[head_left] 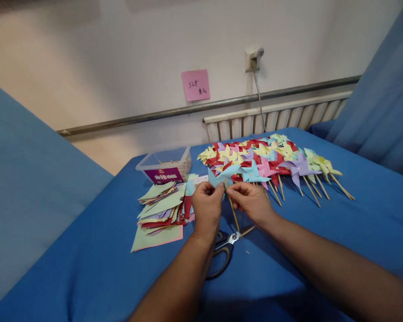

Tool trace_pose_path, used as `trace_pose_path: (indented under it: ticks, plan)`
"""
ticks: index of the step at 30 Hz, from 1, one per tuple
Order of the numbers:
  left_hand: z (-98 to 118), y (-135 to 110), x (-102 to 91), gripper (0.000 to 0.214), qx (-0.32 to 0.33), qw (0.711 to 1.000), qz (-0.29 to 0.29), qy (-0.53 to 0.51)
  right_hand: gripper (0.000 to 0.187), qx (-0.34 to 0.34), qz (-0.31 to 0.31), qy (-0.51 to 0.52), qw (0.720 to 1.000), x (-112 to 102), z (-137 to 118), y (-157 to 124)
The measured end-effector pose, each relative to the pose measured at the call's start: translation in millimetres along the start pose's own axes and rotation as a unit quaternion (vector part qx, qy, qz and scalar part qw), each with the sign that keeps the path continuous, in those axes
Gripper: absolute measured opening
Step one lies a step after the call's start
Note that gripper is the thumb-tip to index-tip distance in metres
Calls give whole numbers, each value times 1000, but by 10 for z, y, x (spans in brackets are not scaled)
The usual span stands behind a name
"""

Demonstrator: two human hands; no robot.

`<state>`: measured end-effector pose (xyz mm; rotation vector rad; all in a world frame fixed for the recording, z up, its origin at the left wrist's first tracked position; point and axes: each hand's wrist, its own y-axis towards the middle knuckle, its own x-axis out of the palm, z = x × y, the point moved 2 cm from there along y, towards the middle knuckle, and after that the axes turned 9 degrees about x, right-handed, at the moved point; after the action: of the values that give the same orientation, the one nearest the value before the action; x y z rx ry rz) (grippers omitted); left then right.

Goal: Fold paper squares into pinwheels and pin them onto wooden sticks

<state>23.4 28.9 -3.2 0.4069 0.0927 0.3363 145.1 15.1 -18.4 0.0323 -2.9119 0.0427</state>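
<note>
A light blue paper pinwheel (218,176) is held up above the table, its back towards me. My left hand (206,203) pinches it at its middle. Fingers of my right hand (250,199) are closed on the top of a thin wooden stick (234,214), which slants down from the pinwheel's centre. Whether stick and paper are joined is hidden by the fingertips. Below the hands, black-handled scissors (233,239) lie on the cloth, blades slightly apart and pointing right.
Many finished pinwheels (265,161) on sticks lie heaped at the back right. Stacked coloured paper (163,210) is on the left, before a clear plastic box (184,163) with sticks inside. Blue cloth (97,255) covers the table; a radiator (278,116) stands behind it.
</note>
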Motion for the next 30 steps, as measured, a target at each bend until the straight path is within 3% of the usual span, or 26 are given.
trace_pose_path:
  ticks: [13, 23, 30]
  plan:
    - [37, -25, -13, 27, 34, 999, -2, 37, 35, 19, -13, 37, 999, 23, 76, -9]
    - [213, -80, -28, 23, 65, 994, 0, 83, 29, 25, -74, 115, 990, 17, 194, 31]
    - [205, -79, -24, 21, 77, 993, 0, 90, 31, 17, -62, 101, 993, 23, 169, 26]
